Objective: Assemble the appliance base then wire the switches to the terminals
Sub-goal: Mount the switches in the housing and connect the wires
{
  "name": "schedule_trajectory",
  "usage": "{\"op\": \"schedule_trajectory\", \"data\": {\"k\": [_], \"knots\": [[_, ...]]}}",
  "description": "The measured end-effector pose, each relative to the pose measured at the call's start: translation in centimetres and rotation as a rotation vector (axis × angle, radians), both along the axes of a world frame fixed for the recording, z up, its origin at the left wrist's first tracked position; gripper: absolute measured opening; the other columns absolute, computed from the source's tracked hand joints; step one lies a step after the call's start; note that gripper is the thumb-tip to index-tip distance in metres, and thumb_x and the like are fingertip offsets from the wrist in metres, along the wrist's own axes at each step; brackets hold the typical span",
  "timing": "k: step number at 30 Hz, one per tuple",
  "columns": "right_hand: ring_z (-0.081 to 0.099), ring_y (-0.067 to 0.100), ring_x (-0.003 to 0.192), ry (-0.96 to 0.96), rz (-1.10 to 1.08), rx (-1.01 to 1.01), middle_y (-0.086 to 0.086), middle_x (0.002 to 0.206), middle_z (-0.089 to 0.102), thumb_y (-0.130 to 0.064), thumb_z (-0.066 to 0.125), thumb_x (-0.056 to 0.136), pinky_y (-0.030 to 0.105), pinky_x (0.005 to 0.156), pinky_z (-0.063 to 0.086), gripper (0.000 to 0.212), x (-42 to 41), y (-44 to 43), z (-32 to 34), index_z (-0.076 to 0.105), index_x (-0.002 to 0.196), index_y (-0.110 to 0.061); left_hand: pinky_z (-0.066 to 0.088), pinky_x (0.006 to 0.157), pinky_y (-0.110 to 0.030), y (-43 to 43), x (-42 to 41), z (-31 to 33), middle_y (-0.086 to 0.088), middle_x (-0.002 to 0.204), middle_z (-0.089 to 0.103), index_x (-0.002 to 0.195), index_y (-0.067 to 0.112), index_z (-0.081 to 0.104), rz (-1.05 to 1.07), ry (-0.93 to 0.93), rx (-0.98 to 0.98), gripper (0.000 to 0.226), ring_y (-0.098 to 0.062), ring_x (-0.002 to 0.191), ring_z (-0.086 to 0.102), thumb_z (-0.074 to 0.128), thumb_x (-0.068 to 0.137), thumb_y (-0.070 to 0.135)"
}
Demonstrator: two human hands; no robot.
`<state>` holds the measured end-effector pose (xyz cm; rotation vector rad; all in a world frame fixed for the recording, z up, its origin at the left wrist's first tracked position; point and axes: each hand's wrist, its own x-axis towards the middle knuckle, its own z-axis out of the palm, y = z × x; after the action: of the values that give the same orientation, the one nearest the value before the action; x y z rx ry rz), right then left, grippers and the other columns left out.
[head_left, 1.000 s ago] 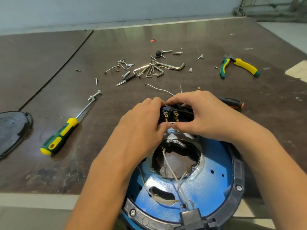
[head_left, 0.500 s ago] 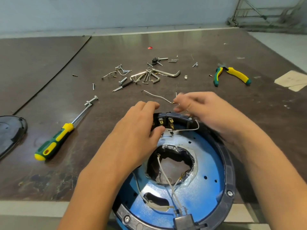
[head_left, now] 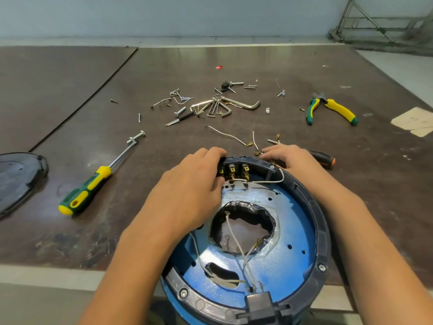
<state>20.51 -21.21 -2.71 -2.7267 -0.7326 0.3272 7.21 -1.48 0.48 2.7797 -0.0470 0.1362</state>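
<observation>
The round blue appliance base (head_left: 293, 231) with its dark rim stands at the table's near edge. At its far rim sits the black switch block (head_left: 234, 171) with several brass terminals; a white wire (head_left: 264, 181) runs from it along the rim. My left hand (head_left: 194, 191) grips the block's left end, fingers over the top and thumb below. My right hand (head_left: 288, 157) reaches over the far rim, its fingertips touching the table at the brass connector (head_left: 257, 153) of a loose white wire (head_left: 254, 138). More white leads (head_left: 236, 242) cross the base's centre hole.
A green-yellow screwdriver (head_left: 86, 191) lies left. Hex keys and screws (head_left: 218, 106) are scattered beyond, with a second loose wire (head_left: 225, 134). Pliers (head_left: 332, 109) lie far right, a black-orange handled tool (head_left: 323, 158) sits behind my right hand, and a black cover (head_left: 18, 177) is at the left edge.
My right hand left the switch block and moved out past the far rim to the loose wire's connector on the table. My left hand has kept its hold on the block.
</observation>
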Motion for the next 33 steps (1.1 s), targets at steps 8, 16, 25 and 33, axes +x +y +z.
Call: {"op": "schedule_trajectory", "data": {"k": [8, 16, 25, 33], "knots": [[0.056, 0.024, 0.125, 0.102, -0.092, -0.149, 0.001, 0.132, 0.062, -0.025, 0.061, 0.099, 0.022, 0.087, 0.036, 0.030, 0.2, 0.9, 1.7, 0.067, 0.127, -0.033, 0.050, 0.092, -0.037, -0.1, -0.1, -0.1, 0.010, 0.136, 0.051, 0.143, 0.031, 0.035, 0.015, -0.057, -0.075, 0.044, -0.011, 0.120, 0.050, 0.049, 0.101, 0.033], [0.064, 0.005, 0.069, -0.121, -0.205, 0.550, -0.008, 0.076, 0.070, -0.002, 0.077, 0.081, 0.020, 0.073, 0.054, 0.024, -2.2, -0.9, 0.0, 0.072, 0.090, -0.024, 0.039, 0.077, -0.008, 0.6, 0.1, 0.0, 0.011, 0.120, 0.058, 0.137, 0.029, 0.047, 0.120, -0.127, -0.371, 0.037, -0.003, 0.106, 0.053, 0.040, 0.104, 0.012], [0.072, 0.012, 0.074, -0.060, 0.035, 0.915, -0.001, 0.080, 0.075, -0.003, 0.083, 0.077, 0.026, 0.068, 0.058, 0.027, -6.1, 2.2, 5.1, 0.072, 0.096, -0.018, 0.047, 0.082, -0.014, 0.7, -0.1, 0.4, 0.017, 0.109, 0.060, 0.129, 0.031, 0.050, 0.129, -0.329, -0.638, 0.026, 0.004, 0.104, 0.058, 0.041, 0.105, 0.037], [0.069, 0.015, 0.073, 0.222, 0.091, 0.966, 0.016, 0.083, 0.074, 0.005, 0.080, 0.077, 0.026, 0.075, 0.059, 0.030, -7.2, 3.0, 5.6, 0.070, 0.104, -0.004, 0.053, 0.077, -0.023, 0.6, -1.1, 2.0, 0.003, 0.085, 0.070, 0.104, 0.016, 0.064, 0.017, -0.362, -0.770, 0.015, -0.011, 0.085, 0.068, 0.053, 0.102, 0.026]]}}
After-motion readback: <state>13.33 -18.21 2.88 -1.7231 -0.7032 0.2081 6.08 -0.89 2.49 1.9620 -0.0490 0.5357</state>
